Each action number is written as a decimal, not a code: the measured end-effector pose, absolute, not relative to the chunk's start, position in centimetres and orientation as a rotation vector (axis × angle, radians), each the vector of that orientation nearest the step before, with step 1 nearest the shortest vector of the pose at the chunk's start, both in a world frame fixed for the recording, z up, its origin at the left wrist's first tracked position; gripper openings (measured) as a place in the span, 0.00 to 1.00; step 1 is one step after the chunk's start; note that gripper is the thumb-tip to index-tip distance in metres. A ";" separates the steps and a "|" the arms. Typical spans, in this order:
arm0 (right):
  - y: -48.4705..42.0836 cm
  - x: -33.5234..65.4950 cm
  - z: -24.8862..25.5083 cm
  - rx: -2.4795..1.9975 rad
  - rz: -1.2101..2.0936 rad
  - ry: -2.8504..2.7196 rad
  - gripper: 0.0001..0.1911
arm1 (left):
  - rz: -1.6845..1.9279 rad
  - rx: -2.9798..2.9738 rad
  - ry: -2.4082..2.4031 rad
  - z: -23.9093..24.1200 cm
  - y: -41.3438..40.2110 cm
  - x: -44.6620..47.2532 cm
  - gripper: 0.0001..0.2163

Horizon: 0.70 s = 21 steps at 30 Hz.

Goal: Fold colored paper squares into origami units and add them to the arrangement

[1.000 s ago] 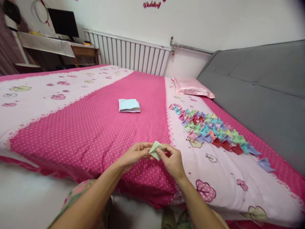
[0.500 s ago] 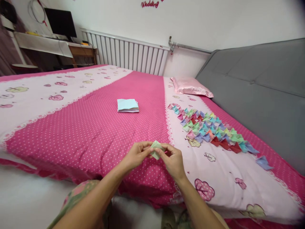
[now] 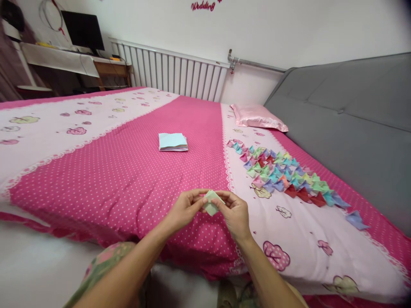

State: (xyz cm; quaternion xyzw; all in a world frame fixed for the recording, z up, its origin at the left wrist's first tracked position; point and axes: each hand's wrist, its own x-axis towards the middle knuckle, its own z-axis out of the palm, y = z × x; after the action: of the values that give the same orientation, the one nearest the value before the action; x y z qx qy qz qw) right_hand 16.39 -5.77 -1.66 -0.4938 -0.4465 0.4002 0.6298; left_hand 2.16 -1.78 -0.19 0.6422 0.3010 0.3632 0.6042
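A small pale green piece of folded paper (image 3: pixel 211 203), diamond-shaped, is held up above the near edge of the bed. My left hand (image 3: pixel 189 207) pinches its left corner between thumb and fingers. From the other side my right hand (image 3: pixel 235 212) grips the right corner, thumb on the front face and fingers behind. Beyond the hands, a stack of square paper (image 3: pixel 173 142) with a light blue sheet on top lies on the pink bedspread. To the right, many folded paper boats (image 3: pixel 284 171) in several colours stand close together in rows.
One blue-violet paper boat (image 3: pixel 357 220) sits apart at the near right. A pink pillow (image 3: pixel 258 117) rests by the grey headboard (image 3: pixel 346 111). A white radiator (image 3: pixel 173 70) and a desk with a monitor (image 3: pixel 82 32) are at the back.
The green paper now looks flatter and wider, its face turned more toward me. Both hands keep hold of it, the right hand shifted slightly right.
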 end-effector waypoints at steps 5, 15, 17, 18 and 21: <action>-5.8 16.4 -1.9 -1.106 0.871 -0.982 0.15 | 1.057 1.766 0.861 -1.0 -2.2 2.1 0.17; -6.0 16.1 -1.8 -1.225 0.785 -0.938 0.16 | 1.162 1.705 0.845 -0.9 -2.6 2.8 0.12; -6.0 15.9 -1.8 -1.208 0.786 -0.921 0.15 | 1.148 1.641 0.841 -0.8 -2.6 2.9 0.11; -6.0 15.8 -1.8 -1.198 0.790 -0.913 0.15 | 1.140 1.616 0.845 -0.8 -2.6 2.9 0.11; -6.2 15.6 -1.8 -1.181 0.793 -0.895 0.14 | 1.138 1.601 0.863 -0.7 -2.7 2.9 0.10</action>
State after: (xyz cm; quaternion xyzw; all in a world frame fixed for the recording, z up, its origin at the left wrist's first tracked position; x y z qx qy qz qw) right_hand 15.55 -6.16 -1.78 -0.5233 -0.3966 0.3517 0.6673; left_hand 2.90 -2.73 -0.71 0.6556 0.3533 0.4660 0.4777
